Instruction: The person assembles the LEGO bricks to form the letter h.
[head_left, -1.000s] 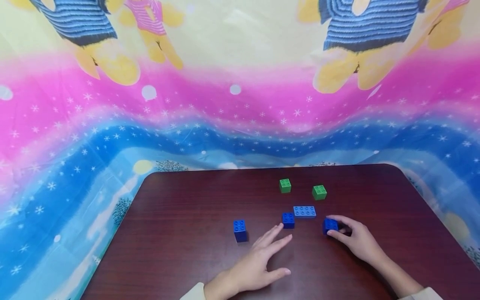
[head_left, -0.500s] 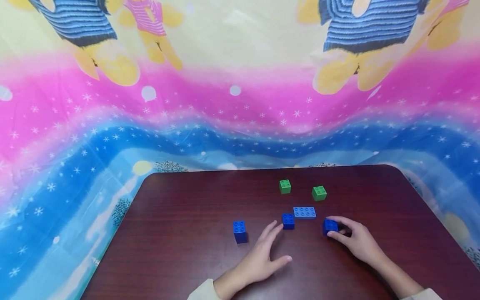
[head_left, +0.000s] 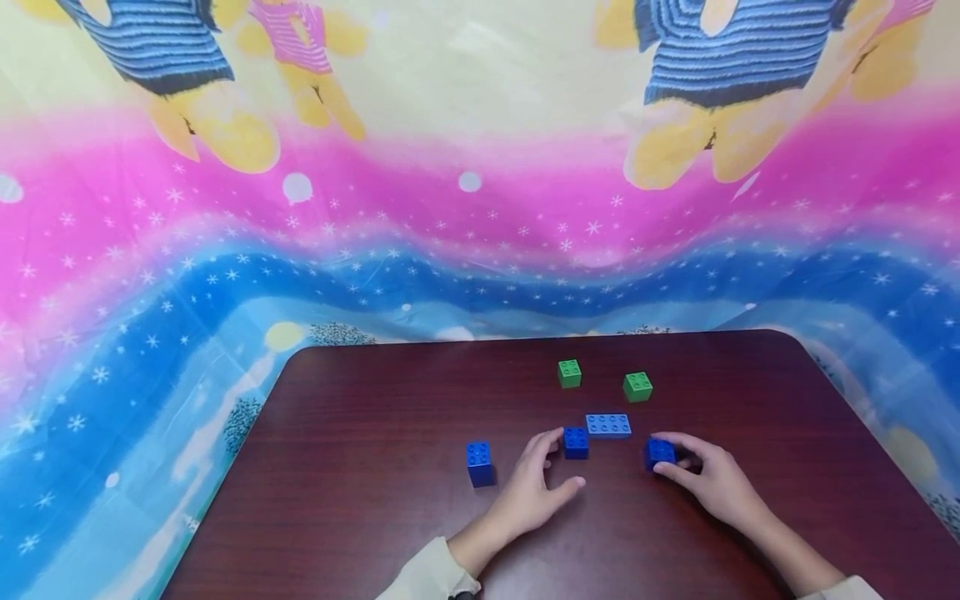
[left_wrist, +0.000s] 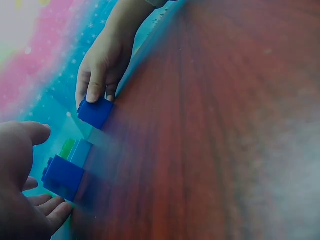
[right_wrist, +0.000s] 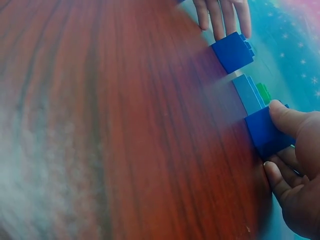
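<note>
My right hand grips a dark blue toy building brick between thumb and fingers, on the right part of the table. In the right wrist view the thumb lies against that brick's near face. My left hand is spread around the near left of a second dark blue brick, its thumb well apart from the brick. The fingertips are at the brick's left side; whether they touch it I cannot tell. A light blue eight-stud brick lies just behind and right of the second brick.
A third dark blue brick stands to the left of my left hand. Two green bricks sit farther back on the dark brown table. A patterned cloth hangs behind the table's far edge.
My left hand has moved slightly forward and right, its fingers bending more toward the middle dark blue brick. The right hand still holds its brick in place.
</note>
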